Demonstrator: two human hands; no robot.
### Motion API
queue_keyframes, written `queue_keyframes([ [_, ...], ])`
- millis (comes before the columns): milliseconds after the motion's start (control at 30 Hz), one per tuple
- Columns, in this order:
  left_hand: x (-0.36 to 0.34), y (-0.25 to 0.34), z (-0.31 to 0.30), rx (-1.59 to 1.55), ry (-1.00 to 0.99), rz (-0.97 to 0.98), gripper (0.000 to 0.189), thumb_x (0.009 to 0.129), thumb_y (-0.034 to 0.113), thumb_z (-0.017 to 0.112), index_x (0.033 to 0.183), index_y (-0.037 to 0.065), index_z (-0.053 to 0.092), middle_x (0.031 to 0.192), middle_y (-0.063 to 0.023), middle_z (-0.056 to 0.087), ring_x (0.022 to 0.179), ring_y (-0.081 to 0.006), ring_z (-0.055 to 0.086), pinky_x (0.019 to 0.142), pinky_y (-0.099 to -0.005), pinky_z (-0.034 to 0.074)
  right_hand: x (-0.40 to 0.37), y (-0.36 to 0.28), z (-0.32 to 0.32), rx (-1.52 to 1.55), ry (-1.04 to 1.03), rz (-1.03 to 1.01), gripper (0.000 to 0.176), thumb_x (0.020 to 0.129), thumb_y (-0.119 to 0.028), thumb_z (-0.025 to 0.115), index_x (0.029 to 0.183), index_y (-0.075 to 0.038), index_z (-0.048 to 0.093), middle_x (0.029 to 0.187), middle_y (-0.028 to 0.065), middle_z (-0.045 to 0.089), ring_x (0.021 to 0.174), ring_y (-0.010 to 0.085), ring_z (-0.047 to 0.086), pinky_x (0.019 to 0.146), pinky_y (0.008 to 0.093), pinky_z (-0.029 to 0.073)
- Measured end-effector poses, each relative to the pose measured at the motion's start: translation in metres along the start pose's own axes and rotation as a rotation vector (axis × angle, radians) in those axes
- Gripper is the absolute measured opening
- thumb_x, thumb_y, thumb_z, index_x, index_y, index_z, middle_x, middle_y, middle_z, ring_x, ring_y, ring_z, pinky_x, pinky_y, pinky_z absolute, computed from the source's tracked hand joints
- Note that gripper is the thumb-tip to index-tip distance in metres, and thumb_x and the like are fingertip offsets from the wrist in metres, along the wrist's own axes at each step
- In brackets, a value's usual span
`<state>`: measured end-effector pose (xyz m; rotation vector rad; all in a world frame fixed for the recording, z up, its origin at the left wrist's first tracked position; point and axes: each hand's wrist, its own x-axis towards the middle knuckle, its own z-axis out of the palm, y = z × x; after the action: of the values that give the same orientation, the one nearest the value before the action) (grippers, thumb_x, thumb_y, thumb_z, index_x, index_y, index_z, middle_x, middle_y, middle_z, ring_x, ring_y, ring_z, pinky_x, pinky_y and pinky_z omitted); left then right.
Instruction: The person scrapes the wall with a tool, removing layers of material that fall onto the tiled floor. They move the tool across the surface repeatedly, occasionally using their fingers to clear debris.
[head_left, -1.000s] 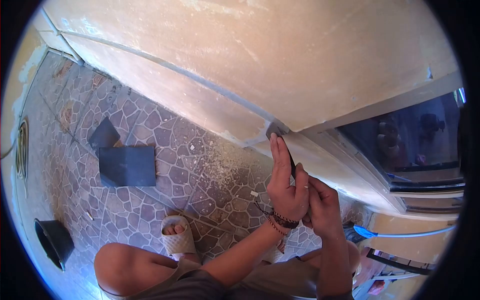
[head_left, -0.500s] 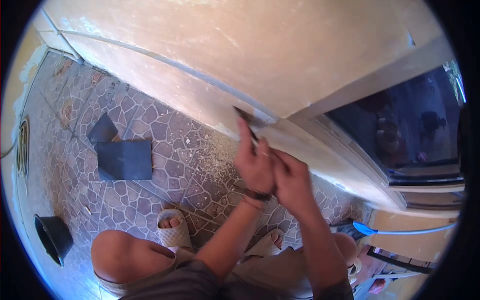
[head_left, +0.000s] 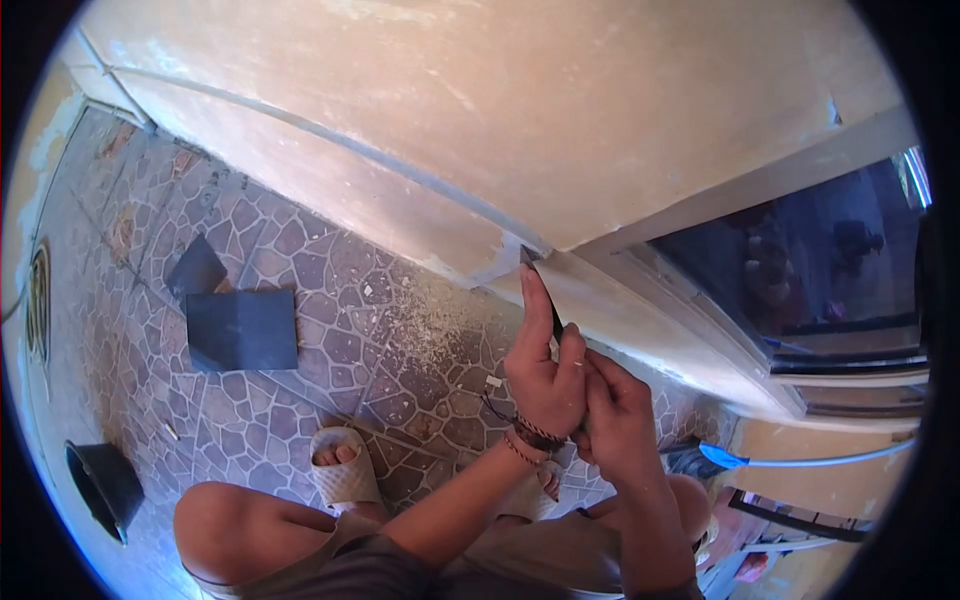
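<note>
Scraper blade (head_left: 553, 316), where is it sitting?

Between both hands, standing nearly upright. Its tip is pushed into the groove (head_left: 330, 137) of the wall (head_left: 600, 110), right where that groove meets the corner of the window frame (head_left: 700, 335)

And the grip?

The left hand (head_left: 545, 375) is closed round it, forefinger laid straight up along the flat almost to the tip. The right hand (head_left: 615, 420) is curled tight against the left one, lower down. It seems to be on the bottom end, though the fingers hide that part

How much looks done?

A pale bare patch (head_left: 488, 270) shows just beside the tip, and light crumbs (head_left: 440, 335) are strewn on the tiled floor (head_left: 300, 420) under it. I'd judge this corner partly scraped. Along the groove to the left the plaster looks unbroken, so most of the line seems untouched

Anything else around?

Two dark sheets (head_left: 240, 330) lie on the floor well apart from the hands, with a black bucket (head_left: 100, 482) farther off. A sandalled foot (head_left: 340, 472) sits just below the wrists
</note>
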<state>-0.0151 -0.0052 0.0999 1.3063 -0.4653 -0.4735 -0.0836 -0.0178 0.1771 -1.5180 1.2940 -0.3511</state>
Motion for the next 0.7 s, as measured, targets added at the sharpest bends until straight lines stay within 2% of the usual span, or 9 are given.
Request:
queue_keyframes([
  [100, 0.005, -0.002, -0.004, -0.09, -0.01, -0.102, 0.061, 0.083, 0.003, 0.049, 0.14, -0.005, 0.03, 0.14, -0.0275, 0.037, 0.125, -0.0315, 0.046, 0.095, -0.0311, 0.042, 0.003, 0.013, 0.01, -0.03, 0.028, -0.03, 0.026, 0.096, -0.013, 0.049, 0.114, 0.003, 0.06, 0.088, 0.011, 0.067, 0.077, 0.0103, 0.06, 0.068, 0.0253, 0.048],
  [133, 0.005, -0.003, 0.0, -0.169, 0.014, -0.127, 0.061, 0.083, 0.003, 0.05, 0.14, -0.004, 0.03, 0.141, -0.0271, 0.036, 0.125, -0.0303, 0.047, 0.095, -0.0312, 0.042, 0.0, 0.013, 0.007, -0.025, 0.03, 0.002, 0.026, 0.096, -0.013, 0.05, 0.114, 0.003, 0.06, 0.088, 0.0115, 0.067, 0.077, 0.0109, 0.06, 0.068, 0.0258, 0.048],
  [267, -0.007, -0.005, 0.002, -0.01, 0.014, 0.01, 0.064, 0.082, 0.002, 0.052, 0.142, -0.001, 0.03, 0.125, -0.0225, 0.053, 0.102, -0.0196, 0.058, 0.083, -0.0283, 0.047, -0.001, -0.005, -0.002, 0.026, -0.023, 0.087, 0.026, 0.095, -0.014, 0.051, 0.113, 0.002, 0.06, 0.087, 0.0143, 0.067, 0.075, 0.0137, 0.06, 0.068, 0.0281, 0.048],
  [333, 0.004, -0.007, 0.0, 0.097, 0.09, 0.128, 0.057, 0.088, 0.0, 0.047, 0.143, 0.0, 0.029, 0.104, -0.0068, 0.062, 0.086, -0.0073, 0.054, 0.076, -0.0194, 0.045, 0.009, 0.011, 0.008, 0.01, -0.018, -0.045, 0.026, 0.095, -0.015, 0.051, 0.114, 0.002, 0.06, 0.085, 0.0145, 0.067, 0.073, 0.0139, 0.06, 0.067, 0.0286, 0.048],
  [433, 0.018, -0.009, -0.019, -0.335, 0.041, -0.255, 0.06, 0.086, 0.002, 0.049, 0.143, 0.0, 0.029, 0.092, -0.0043, 0.062, 0.076, -0.0074, 0.053, 0.07, -0.0215, 0.046, 0.022, 0.012, 0.032, -0.03, -0.035, -0.071, 0.027, 0.096, -0.015, 0.049, 0.114, 0.002, 0.06, 0.082, 0.0127, 0.067, 0.07, 0.0134, 0.058, 0.066, 0.0279, 0.048],
  [467, 0.017, -0.001, -0.019, -0.276, 0.041, -0.312, 0.064, 0.083, 0.004, 0.053, 0.142, -0.001, 0.029, 0.118, -0.0229, 0.06, 0.094, -0.0225, 0.063, 0.082, -0.0292, 0.048, 0.02, 0.013, 0.028, -0.084, -0.028, -0.163, 0.028, 0.097, -0.016, 0.047, 0.113, 0.002, 0.06, 0.083, 0.0136, 0.067, 0.07, 0.0138, 0.059, 0.067, 0.0282, 0.048],
  [600, 0.0, -0.008, -0.007, 0.034, 0.031, -0.017, 0.063, 0.084, 0.005, 0.052, 0.143, 0.0, 0.029, 0.108, -0.0183, 0.062, 0.085, -0.0173, 0.059, 0.076, -0.0268, 0.048, -0.007, -0.009, 0.003, 0.066, -0.027, 0.157, 0.027, 0.097, -0.016, 0.046, 0.112, 0.002, 0.06, 0.08, 0.0115, 0.066, 0.062, 0.0088, 0.057, 0.055, 0.024, 0.044],
  [633, 0.004, -0.009, -0.004, 0.058, 0.053, 0.042, 0.062, 0.085, 0.005, 0.051, 0.143, 0.001, 0.029, 0.107, -0.018, 0.063, 0.084, -0.0172, 0.059, 0.075, -0.0268, 0.048, 0.004, -0.004, 0.011, -0.012, -0.027, 0.052, 0.027, 0.097, -0.015, 0.046, 0.113, 0.002, 0.06, 0.08, 0.0098, 0.066, 0.061, 0.0076, 0.056, 0.053, 0.0226, 0.042],
  [700, 0.017, -0.013, -0.021, -0.133, 0.038, -0.209, 0.062, 0.084, 0.006, 0.051, 0.143, 0.001, 0.029, 0.114, -0.0211, 0.062, 0.088, -0.0217, 0.063, 0.077, -0.029, 0.048, 0.017, 0.015, 0.026, -0.1, -0.019, -0.055, 0.027, 0.098, -0.014, 0.045, 0.113, 0.002, 0.06, 0.08, 0.0073, 0.065, 0.059, 0.0059, 0.054, 0.051, 0.0209, 0.041],
])
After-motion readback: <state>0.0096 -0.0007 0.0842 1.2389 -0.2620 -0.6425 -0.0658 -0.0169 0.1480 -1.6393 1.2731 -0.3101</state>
